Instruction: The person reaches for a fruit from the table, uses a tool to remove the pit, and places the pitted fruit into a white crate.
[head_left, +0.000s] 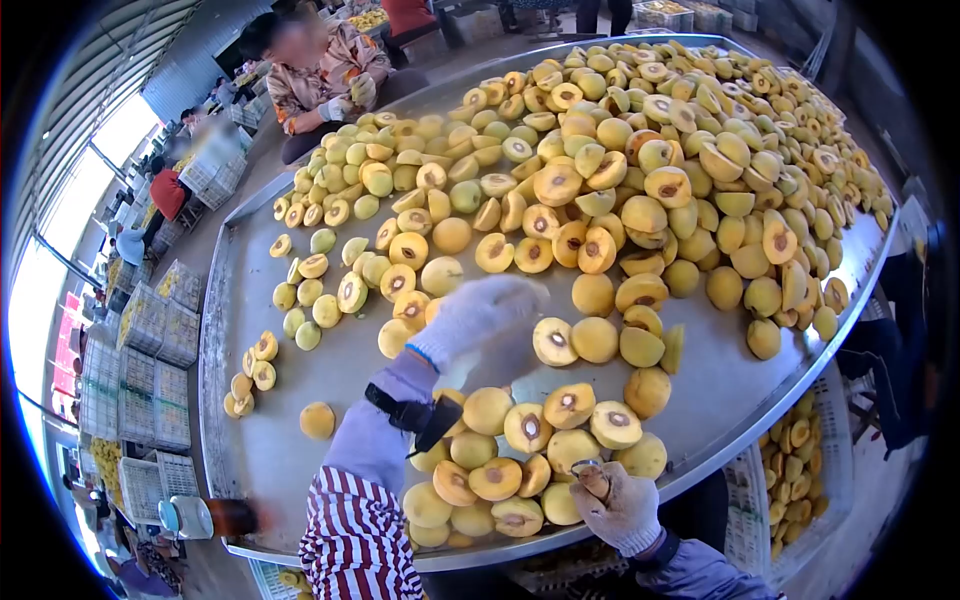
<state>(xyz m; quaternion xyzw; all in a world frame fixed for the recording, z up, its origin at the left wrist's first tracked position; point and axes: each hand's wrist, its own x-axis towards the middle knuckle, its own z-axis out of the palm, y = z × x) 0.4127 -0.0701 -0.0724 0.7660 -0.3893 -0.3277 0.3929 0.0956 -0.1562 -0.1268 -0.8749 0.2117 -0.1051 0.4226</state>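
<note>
My left hand point(487, 312), in a pale knitted glove, reaches over the metal table point(480, 375) among halved yellow peaches. Its fingers are smeared by motion, so their grip cannot be told. Close beyond it lie peach halves, many cut side up with the brown pit showing. My right hand point(618, 508), also gloved, is at the table's near edge, closed around a small pitting tool point(592, 480) with a looped metal tip. Beside that hand sits a near group of peach halves point(495, 480); one cut half point(615, 425) lies just above it.
A large heap of peach halves point(700, 150) covers the far and right side. A raised rim point(210, 330) borders the table. A jar with dark liquid point(225, 517) stands at lower left. A crate of peaches point(795, 470) is at right; another person point(335, 75) sits across.
</note>
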